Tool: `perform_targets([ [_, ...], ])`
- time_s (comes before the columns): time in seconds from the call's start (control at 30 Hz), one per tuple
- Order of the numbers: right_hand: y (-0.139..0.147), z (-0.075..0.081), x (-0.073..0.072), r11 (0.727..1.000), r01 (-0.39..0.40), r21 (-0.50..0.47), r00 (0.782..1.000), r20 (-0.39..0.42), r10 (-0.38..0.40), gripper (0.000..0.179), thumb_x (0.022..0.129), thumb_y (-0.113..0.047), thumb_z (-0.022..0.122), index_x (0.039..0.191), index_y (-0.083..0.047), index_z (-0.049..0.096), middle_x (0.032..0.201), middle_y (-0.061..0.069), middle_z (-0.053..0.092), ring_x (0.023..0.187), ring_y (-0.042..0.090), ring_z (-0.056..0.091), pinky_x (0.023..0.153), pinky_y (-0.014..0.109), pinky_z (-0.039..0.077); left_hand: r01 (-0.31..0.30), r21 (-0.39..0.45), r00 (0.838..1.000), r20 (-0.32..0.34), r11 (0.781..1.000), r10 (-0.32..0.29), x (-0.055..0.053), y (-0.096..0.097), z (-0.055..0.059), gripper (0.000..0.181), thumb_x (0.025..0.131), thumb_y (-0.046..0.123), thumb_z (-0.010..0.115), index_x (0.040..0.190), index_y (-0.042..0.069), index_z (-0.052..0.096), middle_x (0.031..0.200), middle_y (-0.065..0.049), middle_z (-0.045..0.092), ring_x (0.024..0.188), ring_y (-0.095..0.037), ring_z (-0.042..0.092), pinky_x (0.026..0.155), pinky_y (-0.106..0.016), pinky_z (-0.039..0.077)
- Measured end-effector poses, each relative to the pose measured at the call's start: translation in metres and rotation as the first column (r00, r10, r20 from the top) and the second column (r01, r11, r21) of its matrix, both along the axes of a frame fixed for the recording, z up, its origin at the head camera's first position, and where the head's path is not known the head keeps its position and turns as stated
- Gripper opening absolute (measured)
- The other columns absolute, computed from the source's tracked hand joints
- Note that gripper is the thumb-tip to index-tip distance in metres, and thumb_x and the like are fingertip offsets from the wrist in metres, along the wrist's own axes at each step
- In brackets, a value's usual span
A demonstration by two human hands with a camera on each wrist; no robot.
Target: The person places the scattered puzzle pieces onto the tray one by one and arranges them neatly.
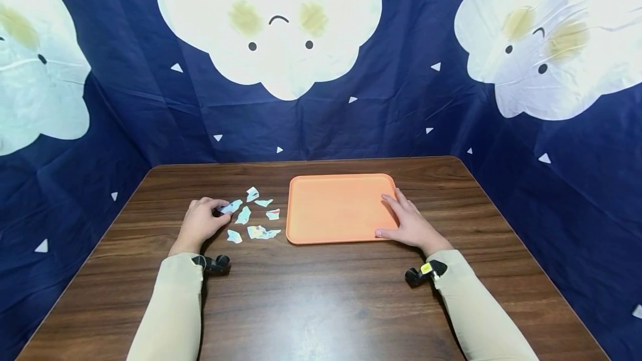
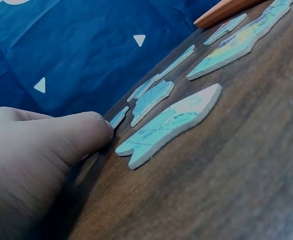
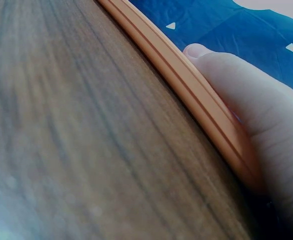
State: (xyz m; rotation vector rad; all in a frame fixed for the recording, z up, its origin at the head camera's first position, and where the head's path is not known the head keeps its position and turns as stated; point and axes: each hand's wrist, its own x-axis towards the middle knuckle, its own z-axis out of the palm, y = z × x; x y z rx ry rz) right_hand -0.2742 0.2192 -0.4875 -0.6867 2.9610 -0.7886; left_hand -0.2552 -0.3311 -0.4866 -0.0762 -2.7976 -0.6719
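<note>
Left of the orange tray (image 1: 341, 208), several flat, irregular puzzle pieces in pale blue lie loose on the table. My left hand (image 1: 202, 220) has its thumb and index finger on the left end of one puzzle piece (image 1: 233, 206), pinching it; in the left wrist view the thumb (image 2: 81, 131) hides most of that piece. Nearest that hand lie a notched piece (image 2: 169, 125) and a smaller one (image 1: 243, 215). A larger piece with yellow on it (image 1: 262, 232) sits closer to the tray. My right hand (image 1: 413, 224) rests spread over the tray's right end, its thumb (image 3: 236, 85) along the front rim.
A brown wooden table (image 1: 311, 299) bears everything. Behind and beside it hangs a dark blue cloth (image 1: 401, 121) with white clouds and small triangles. A small black wrist camera (image 1: 215, 264) sits on the left cuff, and another camera (image 1: 418, 275) on the right.
</note>
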Motion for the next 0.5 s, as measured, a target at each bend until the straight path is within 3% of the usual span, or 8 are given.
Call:
perform_targets([
  [0.2,0.0005,-0.0015,-0.0003,1.000,0.007,0.001,1.000,0.006,-0.007,0.102,0.078,-0.066,0.074,0.158,-0.018,0.032,0.167,0.022,0.005,0.153,0.041,0.011,0.117,0.063,0.015,0.003,0.024,1.000,-0.014,1.000,-0.002,-0.0002,0.0032,0.0009,0.033,0.087,0.022,0.074,0.114,0.004,0.072,0.119,-0.025,0.060,0.111,-0.045,0.046,0.095,-0.060,0.033],
  [0.5,0.0012,-0.0007,0.0001,1.000,0.001,-0.002,1.000,0.014,-0.001,0.101,0.079,-0.066,0.074,0.158,-0.018,0.033,0.167,0.022,0.004,0.152,0.044,0.013,0.116,0.066,0.016,0.008,-0.009,1.000,-0.002,1.000,-0.008,-0.0004,0.0030,0.0023,0.034,0.088,0.022,0.073,0.117,0.007,0.071,0.121,-0.022,0.061,0.113,-0.044,0.044,0.091,-0.061,0.034],
])
